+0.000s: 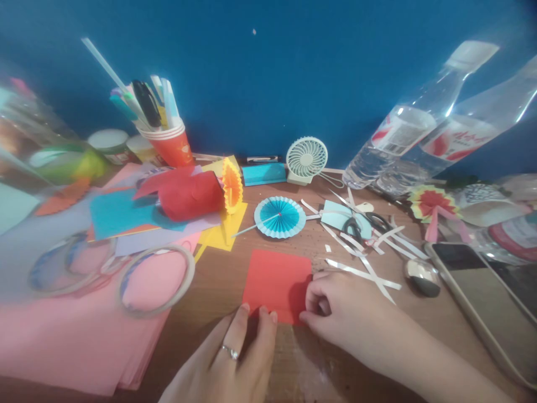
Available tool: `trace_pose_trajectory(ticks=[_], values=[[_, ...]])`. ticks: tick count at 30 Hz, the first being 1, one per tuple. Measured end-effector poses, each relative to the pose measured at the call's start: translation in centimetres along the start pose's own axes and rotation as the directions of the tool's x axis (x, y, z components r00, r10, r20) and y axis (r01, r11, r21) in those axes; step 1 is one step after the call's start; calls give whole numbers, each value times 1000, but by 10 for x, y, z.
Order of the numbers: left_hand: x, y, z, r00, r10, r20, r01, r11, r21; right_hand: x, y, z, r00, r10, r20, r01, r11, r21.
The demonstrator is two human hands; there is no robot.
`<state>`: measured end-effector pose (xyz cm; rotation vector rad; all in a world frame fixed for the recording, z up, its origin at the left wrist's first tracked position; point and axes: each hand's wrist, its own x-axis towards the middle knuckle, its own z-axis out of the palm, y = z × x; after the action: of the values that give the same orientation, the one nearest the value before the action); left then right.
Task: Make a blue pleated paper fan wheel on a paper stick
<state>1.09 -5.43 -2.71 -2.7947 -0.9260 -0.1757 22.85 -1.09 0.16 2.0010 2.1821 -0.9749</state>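
A square sheet of red paper [277, 282] lies on the wooden table in front of me. My left hand [235, 347], with a ring on one finger, holds the paper's lower left edge under bent fingertips. At the right edge, my right hand [335, 305] pinches the paper between thumb and curled fingers. Just beyond the sheet is a blue pleated paper rosette [280, 217] on a thin stick. Scissors [364, 224] with black handles lie to the right among white paper strips [363, 273] and a pale blue piece.
Pink sheets [84, 347] and rolls of tape [157, 280] cover the left side. A red roll [191, 196], a cup of pens [172, 143] and a small fan [307, 159] stand behind. Water bottles [403, 129], a mouse [422, 277] and a phone [482, 313] are on the right.
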Motion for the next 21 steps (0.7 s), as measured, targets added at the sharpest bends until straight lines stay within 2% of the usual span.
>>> trace_pose_trajectory(ticks=[4,9,12,16,19,21], values=[[2,1,2,1000,-10,19,11,998,-57,-1,1,1,1000,-16,7,16,1000,0],[6,2,-2,998,50,30,-51,999,15,-3,2,-5,1000,18,-11,-19,999,-34],[5,1,0,1000,14,9,-15,998,53,-3,4,-8,1000,9,-17,-9,1000,-11],[3,-2,4,998,-57,-22,59,995,86,-2,6,-11,998,-64,-16,65,996,56],[2,-3,5,998,-57,-24,59,995,83,1,6,-13,981,-147,-131,163,978,128],[2,-2,4,999,-51,-17,53,995,84,3,6,-12,947,-241,-213,281,942,185]])
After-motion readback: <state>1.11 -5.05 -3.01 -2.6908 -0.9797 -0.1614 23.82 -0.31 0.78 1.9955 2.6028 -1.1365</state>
